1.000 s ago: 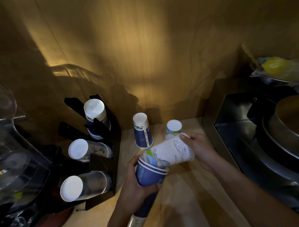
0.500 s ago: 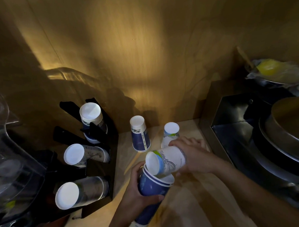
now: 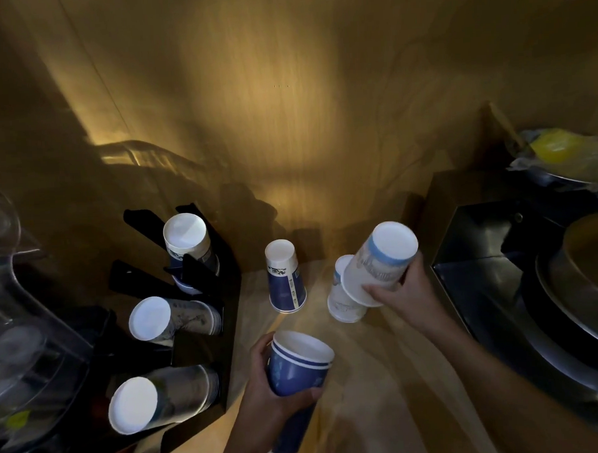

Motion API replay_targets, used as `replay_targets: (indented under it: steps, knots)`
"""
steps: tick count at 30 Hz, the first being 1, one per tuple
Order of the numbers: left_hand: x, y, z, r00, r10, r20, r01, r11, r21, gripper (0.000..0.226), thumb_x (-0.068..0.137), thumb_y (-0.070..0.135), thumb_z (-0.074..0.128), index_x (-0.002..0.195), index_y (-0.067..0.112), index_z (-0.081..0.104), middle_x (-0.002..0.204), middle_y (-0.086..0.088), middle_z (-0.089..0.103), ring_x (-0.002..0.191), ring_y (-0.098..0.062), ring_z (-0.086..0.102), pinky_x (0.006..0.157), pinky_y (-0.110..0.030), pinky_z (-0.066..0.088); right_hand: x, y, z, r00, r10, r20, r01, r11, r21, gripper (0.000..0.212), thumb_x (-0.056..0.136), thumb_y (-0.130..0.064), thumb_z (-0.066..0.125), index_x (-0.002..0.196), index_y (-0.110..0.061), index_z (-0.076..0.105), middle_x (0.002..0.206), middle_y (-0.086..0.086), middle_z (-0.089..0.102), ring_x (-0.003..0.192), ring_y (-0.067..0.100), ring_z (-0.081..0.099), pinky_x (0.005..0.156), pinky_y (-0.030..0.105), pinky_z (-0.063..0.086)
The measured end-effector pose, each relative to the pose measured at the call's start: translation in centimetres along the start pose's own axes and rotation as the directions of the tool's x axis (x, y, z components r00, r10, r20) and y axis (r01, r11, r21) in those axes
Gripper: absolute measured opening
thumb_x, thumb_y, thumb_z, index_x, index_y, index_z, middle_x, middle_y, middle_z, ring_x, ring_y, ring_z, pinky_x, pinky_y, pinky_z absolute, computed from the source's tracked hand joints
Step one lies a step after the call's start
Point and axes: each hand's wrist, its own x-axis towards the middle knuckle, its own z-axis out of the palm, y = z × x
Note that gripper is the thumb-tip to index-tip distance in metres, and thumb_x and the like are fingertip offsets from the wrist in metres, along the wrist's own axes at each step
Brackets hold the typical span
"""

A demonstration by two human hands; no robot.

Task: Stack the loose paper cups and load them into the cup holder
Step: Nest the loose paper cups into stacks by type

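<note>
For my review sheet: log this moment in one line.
left hand: grips blue cup stack | right hand: holds white cup | cup holder: loaded

Blue nested cup stack (image 3: 298,370) held tilted, mouth up; white cup (image 3: 381,262) held base-up, apart from it. Two loose cups inverted on counter: blue (image 3: 286,281), white (image 3: 342,299). Black cup holder (image 3: 225,298) at left, three slots loaded.

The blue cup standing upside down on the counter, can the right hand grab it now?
Probably not yet. The right hand already holds a white cup, so it is full. The blue cup stands free on the counter, nothing blocking it, just left of that hand.
</note>
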Motion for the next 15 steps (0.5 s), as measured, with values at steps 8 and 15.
replay_targets:
  steps: [8,15]
  knots:
    - [0.5,-0.1,0.5,0.998,0.041,-0.038,-0.04,0.998,0.05,0.092,0.037,0.012,0.088,0.115,0.026,0.04,0.12,0.005,0.049,0.1,0.013,0.055,0.074,-0.004,0.046,5.2,2.0,3.1,0.998,0.058,-0.032,-0.06,0.996,-0.064,0.074,0.057,-0.023,0.086,0.112,-0.02,0.038,0.122,-0.002,0.054,0.107,0.014,0.053,0.091,0.037,0.047]
    - [0.8,1.0,0.0,0.995,-0.056,-0.088,0.056,0.998,-0.008,0.096,0.035,0.029,0.088,0.116,0.031,0.037,0.12,0.004,0.05,0.096,0.004,0.06,0.072,-0.013,0.051,4.7,9.6,4.1,0.889,0.33,0.316,-0.172,0.882,-0.438,0.06,0.068,-0.019,0.077,0.119,-0.015,0.045,0.128,0.008,0.055,0.112,0.026,0.055,0.095,0.041,0.045]
